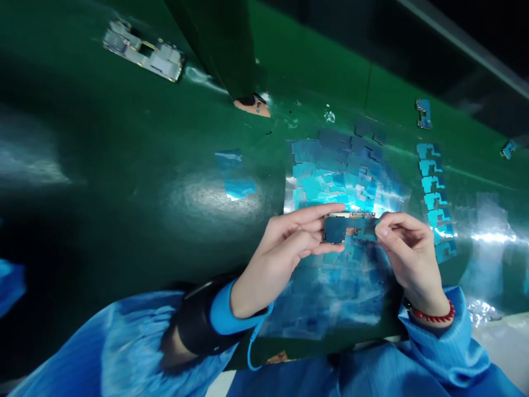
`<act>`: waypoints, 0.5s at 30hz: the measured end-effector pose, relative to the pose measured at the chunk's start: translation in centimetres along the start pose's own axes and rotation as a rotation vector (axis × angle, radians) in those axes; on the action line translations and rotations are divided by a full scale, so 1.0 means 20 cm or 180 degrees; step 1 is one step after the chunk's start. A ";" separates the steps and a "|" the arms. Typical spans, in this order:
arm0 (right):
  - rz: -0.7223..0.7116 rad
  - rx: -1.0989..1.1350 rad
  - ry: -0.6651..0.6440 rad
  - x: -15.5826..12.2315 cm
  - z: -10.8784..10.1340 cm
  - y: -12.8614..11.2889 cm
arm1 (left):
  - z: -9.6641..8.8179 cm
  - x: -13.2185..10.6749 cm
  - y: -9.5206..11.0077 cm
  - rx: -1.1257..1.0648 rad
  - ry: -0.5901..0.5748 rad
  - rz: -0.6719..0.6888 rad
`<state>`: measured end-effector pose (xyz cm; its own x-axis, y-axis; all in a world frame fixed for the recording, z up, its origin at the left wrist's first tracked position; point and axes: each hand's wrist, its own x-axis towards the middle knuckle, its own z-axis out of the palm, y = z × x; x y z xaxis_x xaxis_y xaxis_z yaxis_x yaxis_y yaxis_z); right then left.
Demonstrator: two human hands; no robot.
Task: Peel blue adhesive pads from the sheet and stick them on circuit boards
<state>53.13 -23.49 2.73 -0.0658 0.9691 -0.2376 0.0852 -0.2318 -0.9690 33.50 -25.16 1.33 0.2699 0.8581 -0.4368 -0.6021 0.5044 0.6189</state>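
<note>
My left hand holds a small circuit board level by its left end and edges, fingers along its far and near sides. A dark blue film sticker with a stepped outline covers much of the board's face. My right hand pinches the right end of this sticker between thumb and finger; whether it also grips the board is hard to tell. Under both hands lie overlapping clear sheets bearing many blue die-cut stickers.
A column of blue sticker pieces runs down the right, with a small board above it. A larger board assembly lies far left on the green mat. A dark green post stands beyond. A blue cord hangs from my left wristband.
</note>
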 end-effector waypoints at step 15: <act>-0.0032 0.0114 -0.0023 0.00 0.00 0.01 | -0.01 -0.01 -0.01 0.0056 -0.0169 0.0121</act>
<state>53.06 -23.47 2.50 -0.0736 0.9708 -0.2282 0.0488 -0.2250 -0.9731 33.42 -25.36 1.26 0.2868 0.8804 -0.3777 -0.5995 0.4725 0.6460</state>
